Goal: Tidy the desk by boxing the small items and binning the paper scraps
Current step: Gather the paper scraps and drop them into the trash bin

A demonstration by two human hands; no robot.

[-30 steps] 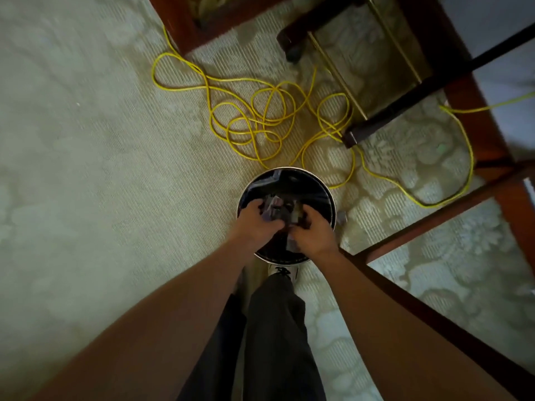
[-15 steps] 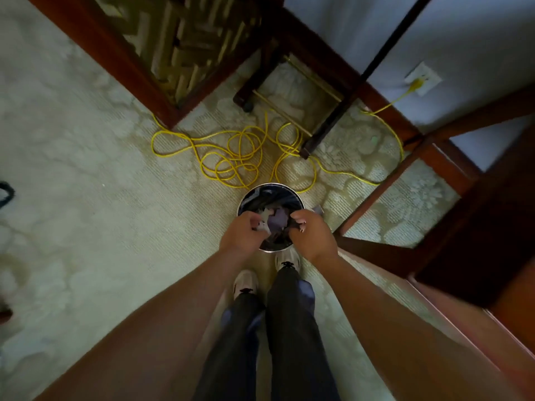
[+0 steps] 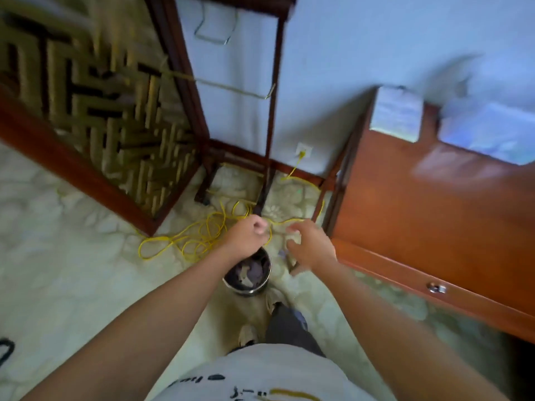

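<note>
A small round metal bin (image 3: 249,287) stands on the carpet in front of my feet, with paper scraps (image 3: 249,272) lying inside it. My left hand (image 3: 246,235) hovers above the bin's far rim, fingers curled in a loose fist, nothing visible in it. My right hand (image 3: 311,244) is up and to the right of the bin, fingers spread and relaxed, empty. The wooden desk (image 3: 434,215) fills the right side. A white box (image 3: 398,112) and a blurred pale object (image 3: 489,134) sit on its far part.
A tangled yellow cable (image 3: 202,235) lies on the carpet behind the bin and runs to a wall socket (image 3: 303,151). A lattice wooden panel (image 3: 95,120) leans at the left. A thin-legged stand (image 3: 269,157) is against the wall. The desk drawer has a metal knob (image 3: 437,288).
Both hands have lifted out of the bin and let go of the scraps, which now lie inside. The view has tilted up, bringing the desk top and wall in.
</note>
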